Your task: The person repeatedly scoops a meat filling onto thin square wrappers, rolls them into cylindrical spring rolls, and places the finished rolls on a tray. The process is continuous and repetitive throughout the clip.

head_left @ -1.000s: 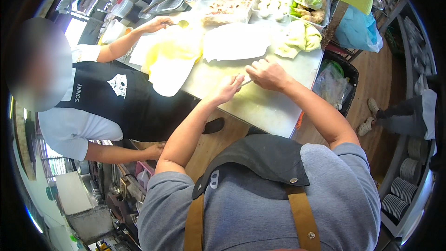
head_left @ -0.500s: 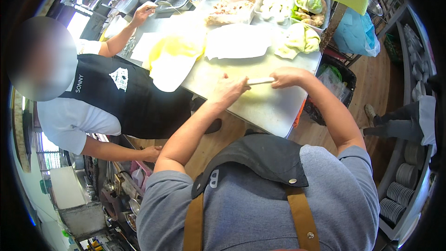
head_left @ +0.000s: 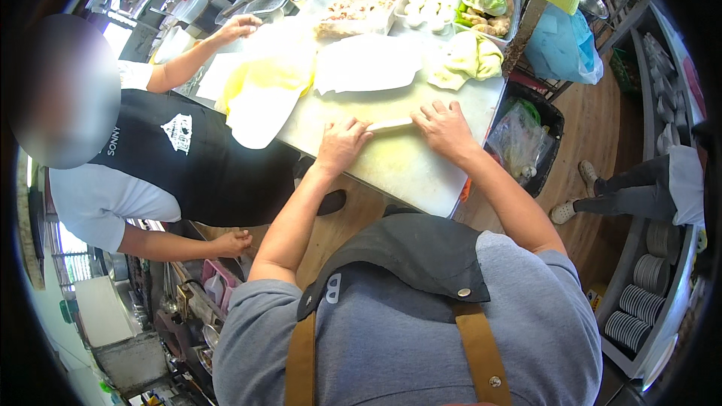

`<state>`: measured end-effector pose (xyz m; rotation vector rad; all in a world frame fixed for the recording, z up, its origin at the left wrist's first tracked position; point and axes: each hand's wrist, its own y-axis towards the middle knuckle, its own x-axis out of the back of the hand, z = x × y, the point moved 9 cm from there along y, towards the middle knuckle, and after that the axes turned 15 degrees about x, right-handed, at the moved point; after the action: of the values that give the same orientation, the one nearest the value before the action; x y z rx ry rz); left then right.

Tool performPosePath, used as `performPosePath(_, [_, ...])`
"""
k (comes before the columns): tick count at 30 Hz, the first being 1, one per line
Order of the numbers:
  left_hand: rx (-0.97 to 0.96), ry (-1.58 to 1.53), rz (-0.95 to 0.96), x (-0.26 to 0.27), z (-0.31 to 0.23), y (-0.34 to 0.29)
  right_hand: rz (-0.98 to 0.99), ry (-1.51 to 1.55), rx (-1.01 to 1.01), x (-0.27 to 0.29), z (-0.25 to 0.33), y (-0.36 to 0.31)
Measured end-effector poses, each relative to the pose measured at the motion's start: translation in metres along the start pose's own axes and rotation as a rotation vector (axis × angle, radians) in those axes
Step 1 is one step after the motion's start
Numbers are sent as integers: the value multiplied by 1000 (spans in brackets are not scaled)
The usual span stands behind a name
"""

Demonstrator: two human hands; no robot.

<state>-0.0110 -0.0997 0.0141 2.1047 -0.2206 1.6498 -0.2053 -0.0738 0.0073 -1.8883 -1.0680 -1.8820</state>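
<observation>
A slim pale roll [head_left: 392,125] lies across the pale cutting board [head_left: 398,173], between my hands. My left hand [head_left: 344,144] is curled over its left end, fingertips at the roll. Over the right end, my right hand [head_left: 449,132] bends its fingers down onto the roll, slightly apart. Just beyond the roll is a flat white stack of thin sheets [head_left: 368,65]. A crumpled pale-green cloth [head_left: 466,62] sits to the right of that stack, and a yellow-and-white cloth [head_left: 263,94] hangs over the board's left edge.
Behind stand a tub of chopped filling [head_left: 353,13], a tray of white round pieces [head_left: 430,1] and a vegetable tub [head_left: 485,4]. A co-worker in a black apron [head_left: 188,158] stands at left. At right are a bin [head_left: 530,139], plate shelves [head_left: 635,308] and another person's legs [head_left: 624,188].
Both hands have lowered the roll onto the board, and my right hand has shifted so its fingers point away from me. The co-worker's lower hand has moved slightly left.
</observation>
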Motion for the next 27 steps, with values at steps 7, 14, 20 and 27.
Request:
performPosePath(7, [174, -783, -227, 151, -34, 24, -120, 347, 19, 34, 4, 6])
performPosePath(14, [-87, -965, -124, 132, -69, 36, -222, 324, 60, 20, 35, 15])
performPosePath(20, [169, -1533, 123, 81, -71, 43, -181, 363, 38, 16, 30, 12])
performPosePath(27, [316, -1572, -89, 75, -71, 49, -11, 326, 19, -6, 37, 5])
